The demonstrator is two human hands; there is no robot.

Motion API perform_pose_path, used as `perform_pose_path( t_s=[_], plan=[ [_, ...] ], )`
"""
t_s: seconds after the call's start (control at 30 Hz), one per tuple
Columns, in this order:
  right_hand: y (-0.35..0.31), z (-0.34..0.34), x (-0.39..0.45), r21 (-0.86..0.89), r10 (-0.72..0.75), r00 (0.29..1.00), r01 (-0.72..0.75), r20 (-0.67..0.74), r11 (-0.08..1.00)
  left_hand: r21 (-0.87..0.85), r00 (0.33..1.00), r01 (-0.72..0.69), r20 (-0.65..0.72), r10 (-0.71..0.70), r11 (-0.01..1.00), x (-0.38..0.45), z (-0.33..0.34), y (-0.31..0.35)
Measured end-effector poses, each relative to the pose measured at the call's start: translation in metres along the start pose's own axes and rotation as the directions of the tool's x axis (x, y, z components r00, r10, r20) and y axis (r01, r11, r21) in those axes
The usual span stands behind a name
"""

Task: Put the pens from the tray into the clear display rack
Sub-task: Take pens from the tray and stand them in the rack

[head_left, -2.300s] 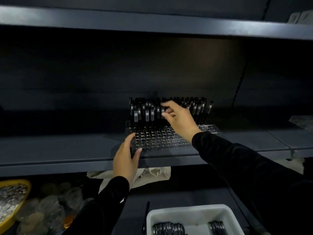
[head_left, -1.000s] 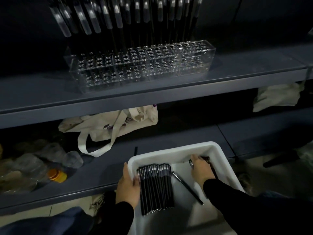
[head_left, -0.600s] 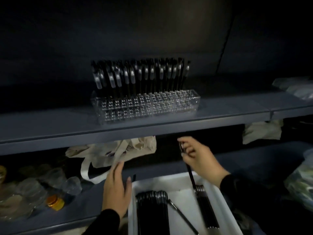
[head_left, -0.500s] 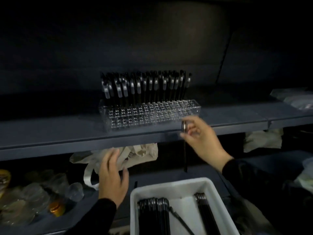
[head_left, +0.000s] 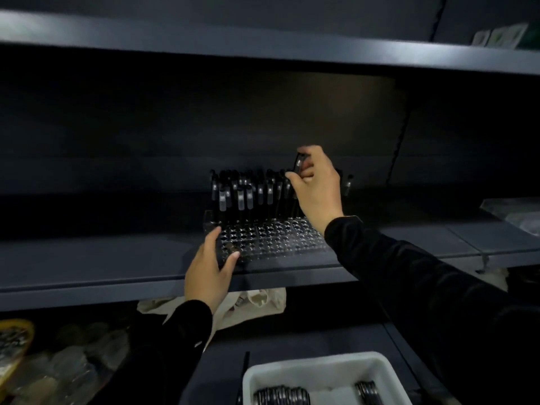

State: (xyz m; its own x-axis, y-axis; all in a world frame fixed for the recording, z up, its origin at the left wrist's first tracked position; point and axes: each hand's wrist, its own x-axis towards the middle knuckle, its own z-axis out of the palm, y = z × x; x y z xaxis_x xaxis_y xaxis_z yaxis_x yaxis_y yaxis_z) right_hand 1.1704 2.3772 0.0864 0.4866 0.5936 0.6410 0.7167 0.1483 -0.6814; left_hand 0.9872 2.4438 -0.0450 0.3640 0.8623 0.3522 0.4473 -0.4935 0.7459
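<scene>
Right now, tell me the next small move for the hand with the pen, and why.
Probably lower the pen straight down into a free hole. The right hand pinches it above the standing pens at the back of the clear rack, and the left hand steadies the rack's front left corner. The front rows of holes look empty.

1. You are in a shop or its stockroom: long dark metal shelves (head_left: 87, 267) run in tiers across the view.
2. On the middle shelf a clear display rack (head_left: 271, 241) holds rows of upright pens (head_left: 242, 197), set out like retail stock.
3. Below, a white tray (head_left: 321, 372) holds more pens, and a cloth bag (head_left: 257, 302) lies beside clear plastic items (head_left: 73, 363).
</scene>
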Motion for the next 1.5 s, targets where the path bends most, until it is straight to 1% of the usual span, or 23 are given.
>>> perform_pose_path(
  t_s=[0.13,0.27,0.43,0.57,0.67,0.8,0.87,0.9,0.93,0.97,1.0,1.03,1.07,1.13,1.2,1.23,1.27,1.3,1.33,1.37,1.4,1.43,1.5],
  plan=[
    [0.005,0.010,-0.001,0.002,0.013,1.000,-0.013,0.001,1.000,-0.023,1.000,-0.017,-0.012,0.017,1.000,0.001,0.000,-0.001],
    [0.005,0.015,0.001,-0.059,-0.014,0.999,0.017,0.047,0.998,-0.024,0.999,-0.028,-0.029,0.027,0.999,0.001,0.000,-0.002],
    [0.016,0.021,-0.009,-0.158,0.028,0.971,0.011,0.239,0.987,-0.011,0.999,-0.043,-0.023,0.042,0.999,0.003,0.000,-0.004],
    [0.026,0.015,-0.021,-0.137,0.036,0.935,0.013,0.352,0.991,0.016,0.998,-0.063,-0.020,0.064,0.998,-0.002,0.001,-0.005],
    [0.030,0.001,-0.032,-0.135,0.058,0.902,0.000,0.427,0.991,0.067,0.993,-0.101,-0.059,0.105,0.993,-0.013,0.005,-0.005],
    [0.039,-0.024,-0.052,-0.056,0.117,0.925,-0.104,0.361,0.993,0.086,0.981,-0.091,-0.162,0.104,0.992,-0.039,0.013,-0.010],
    [0.055,-0.039,-0.076,-0.028,0.104,0.944,-0.101,0.312,0.995,0.149,0.964,-0.171,-0.177,0.196,0.974,-0.068,0.023,-0.025],
    [0.067,-0.046,-0.092,-0.031,0.085,0.954,-0.079,0.288,0.996,0.196,0.962,-0.208,-0.135,0.236,0.958,-0.086,0.031,-0.037],
    [0.081,-0.053,-0.108,-0.053,0.067,0.961,-0.054,0.268,0.997,0.236,0.969,-0.221,-0.057,0.241,0.946,-0.106,0.042,-0.050],
    [0.097,-0.060,-0.124,-0.095,0.066,0.965,-0.043,0.255,0.995,0.250,0.977,-0.214,0.066,0.204,0.944,-0.125,0.053,-0.060],
    [0.114,-0.066,-0.139,-0.142,0.087,0.965,-0.052,0.247,0.988,0.249,0.969,-0.185,0.206,0.135,0.951,-0.141,0.064,-0.069],
    [0.133,-0.069,-0.154,-0.180,0.134,0.962,-0.091,0.240,0.979,0.255,0.945,-0.130,0.325,0.042,0.958,-0.155,0.076,-0.075],
    [0.150,-0.073,-0.169,-0.204,0.189,0.954,-0.142,0.234,0.969,0.284,0.907,-0.042,0.413,-0.082,0.958,-0.166,0.087,-0.080],
    [0.181,-0.075,-0.198,-0.255,0.307,0.932,-0.255,0.191,0.933,0.397,0.839,0.080,0.469,-0.277,0.914,-0.177,0.107,-0.090],
    [0.209,-0.074,-0.229,-0.344,0.423,0.896,-0.357,0.138,0.869,0.472,0.804,0.124,0.467,-0.367,0.873,-0.180,0.122,-0.095],
    [0.223,-0.073,-0.245,-0.401,0.495,0.858,-0.409,0.138,0.820,0.492,0.796,0.127,0.467,-0.384,0.861,-0.181,0.129,-0.099],
    [0.235,-0.071,-0.259,-0.461,0.576,0.801,-0.454,0.164,0.762,0.502,0.790,0.137,0.465,-0.400,0.854,-0.181,0.134,-0.103],
    [0.247,-0.069,-0.273,-0.529,0.669,0.713,-0.493,0.208,0.691,0.505,0.787,0.153,0.458,-0.414,0.849,-0.181,0.138,-0.107],
    [0.256,-0.065,-0.286,-0.600,0.743,0.618,-0.500,0.258,0.624,0.500,0.788,0.173,0.447,-0.424,0.848,-0.180,0.140,-0.110],
    [0.263,-0.061,-0.297,-0.661,0.786,0.543,-0.477,0.297,0.579,0.492,0.793,0.190,0.433,-0.428,0.850,-0.180,0.142,-0.112],
    [0.268,-0.056,-0.305,-0.704,0.806,0.498,-0.444,0.320,0.554,0.483,0.799,0.204,0.421,-0.430,0.852,-0.181,0.143,-0.114],
    [0.271,-0.051,-0.311,-0.726,0.815,0.482,-0.426,0.323,0.540,0.472,0.803,0.218,0.410,-0.432,0.854,-0.181,0.144,-0.116],
    [0.275,-0.042,-0.318,-0.746,0.815,0.486,-0.404,0.315,0.529,0.452,0.809,0.235,0.400,-0.431,0.861,-0.183,0.145,-0.118]
  ],
)
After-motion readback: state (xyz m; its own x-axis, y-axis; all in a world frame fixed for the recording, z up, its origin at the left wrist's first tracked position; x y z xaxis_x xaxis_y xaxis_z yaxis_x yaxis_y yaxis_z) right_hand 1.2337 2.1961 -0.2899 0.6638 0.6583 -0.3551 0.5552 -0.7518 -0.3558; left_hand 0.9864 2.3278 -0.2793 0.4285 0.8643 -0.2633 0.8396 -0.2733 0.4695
